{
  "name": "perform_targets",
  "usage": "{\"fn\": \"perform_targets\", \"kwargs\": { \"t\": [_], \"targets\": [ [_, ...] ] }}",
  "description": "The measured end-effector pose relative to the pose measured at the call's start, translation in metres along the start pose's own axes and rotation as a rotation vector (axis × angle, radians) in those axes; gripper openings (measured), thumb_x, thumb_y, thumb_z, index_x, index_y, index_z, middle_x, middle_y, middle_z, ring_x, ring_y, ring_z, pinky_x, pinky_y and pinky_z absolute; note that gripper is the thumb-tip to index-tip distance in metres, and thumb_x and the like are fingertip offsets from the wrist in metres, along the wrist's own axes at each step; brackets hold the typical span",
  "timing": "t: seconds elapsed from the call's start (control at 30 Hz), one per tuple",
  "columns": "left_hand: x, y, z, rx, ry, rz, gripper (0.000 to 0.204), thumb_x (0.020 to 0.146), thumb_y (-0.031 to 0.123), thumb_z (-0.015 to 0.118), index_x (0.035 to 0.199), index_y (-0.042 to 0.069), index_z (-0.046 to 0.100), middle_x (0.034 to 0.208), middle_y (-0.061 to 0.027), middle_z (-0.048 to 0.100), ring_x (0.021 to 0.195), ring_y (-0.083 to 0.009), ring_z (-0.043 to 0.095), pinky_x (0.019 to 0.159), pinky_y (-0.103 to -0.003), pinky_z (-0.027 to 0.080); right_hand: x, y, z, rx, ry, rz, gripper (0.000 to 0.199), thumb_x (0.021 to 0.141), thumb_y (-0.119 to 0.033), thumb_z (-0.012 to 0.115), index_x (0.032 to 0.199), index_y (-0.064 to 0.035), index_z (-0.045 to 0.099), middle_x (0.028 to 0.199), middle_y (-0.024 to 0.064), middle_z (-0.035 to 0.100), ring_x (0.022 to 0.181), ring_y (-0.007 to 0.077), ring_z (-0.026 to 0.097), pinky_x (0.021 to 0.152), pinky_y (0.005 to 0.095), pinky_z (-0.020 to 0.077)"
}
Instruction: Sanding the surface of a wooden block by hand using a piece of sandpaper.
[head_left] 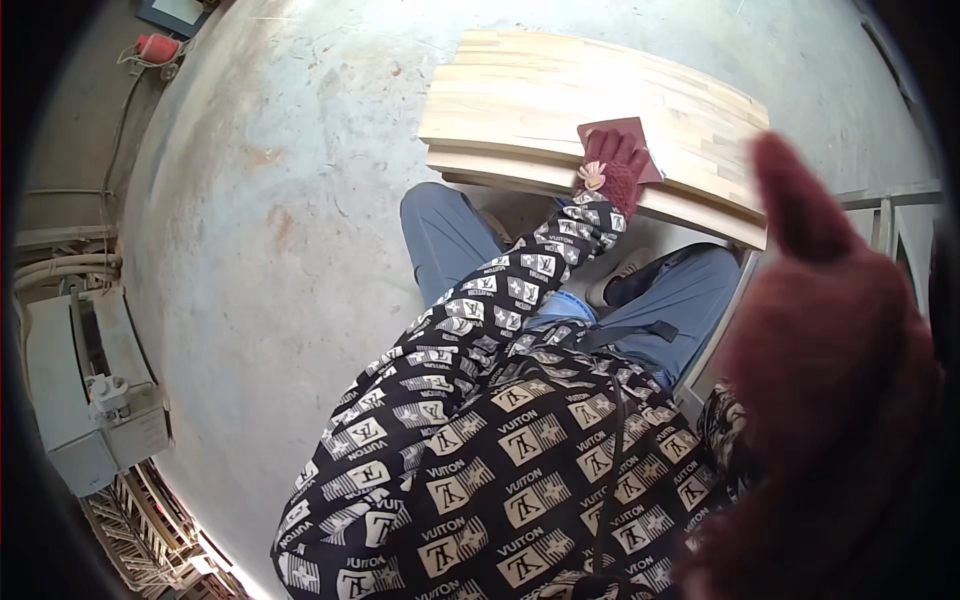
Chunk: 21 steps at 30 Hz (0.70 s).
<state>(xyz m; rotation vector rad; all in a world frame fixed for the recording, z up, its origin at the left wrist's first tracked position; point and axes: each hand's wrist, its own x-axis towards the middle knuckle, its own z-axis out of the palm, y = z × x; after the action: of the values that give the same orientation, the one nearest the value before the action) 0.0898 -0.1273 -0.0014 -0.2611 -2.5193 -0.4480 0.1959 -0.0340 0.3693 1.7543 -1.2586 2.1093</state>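
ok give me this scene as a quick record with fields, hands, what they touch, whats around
left hand: left hand in a dark red knit glove, pressed flat on a reddish sanding sheet
right hand: right hand in the same kind of glove, raised close to the camera, blurred, holding nothing visible
work piece: stacked pale wooden boards, the sheet lying on the top one
clothing: patterned black and cream jacket, blue trousers
surroundings: grey concrete floor, grey machine at the left
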Motion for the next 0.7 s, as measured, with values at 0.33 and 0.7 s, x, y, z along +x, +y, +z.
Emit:
{"fn": "perform_targets", "kwargs": {
  "t": [0.33,0.7],
  "targets": [
    [0.031,-0.176,-0.079,0.359,-0.089,-0.120,0.018,0.088,0.027,0.059,0.101,0.014,0.060,0.100,-0.0101,0.054,0.101,-0.0331,0.052,0.088,-0.051,0.040,-0.015,-0.010,-0.042,-0.428,0.124,0.121,0.041,0.098,-0.034,0.057,0.112,0.0019,0.072,0.115,0.0185,0.071,0.117,0.0298,0.063,0.110,0.0429,0.0402],
    [0.033,0.013,-0.052,-0.177,-0.396,0.100,0.056,0.079,0.036,0.068,0.128,0.011,0.060,0.141,-0.0169,0.052,0.139,-0.0370,0.041,0.119,-0.053,0.025,-0.278,0.129,-0.243,-1.778,0.118,1.138,0.034,0.091,-0.030,0.061,0.113,-0.0048,0.065,0.106,0.0160,0.065,0.105,0.0370,0.059,0.090,0.0492,0.0465]
  ]
}}
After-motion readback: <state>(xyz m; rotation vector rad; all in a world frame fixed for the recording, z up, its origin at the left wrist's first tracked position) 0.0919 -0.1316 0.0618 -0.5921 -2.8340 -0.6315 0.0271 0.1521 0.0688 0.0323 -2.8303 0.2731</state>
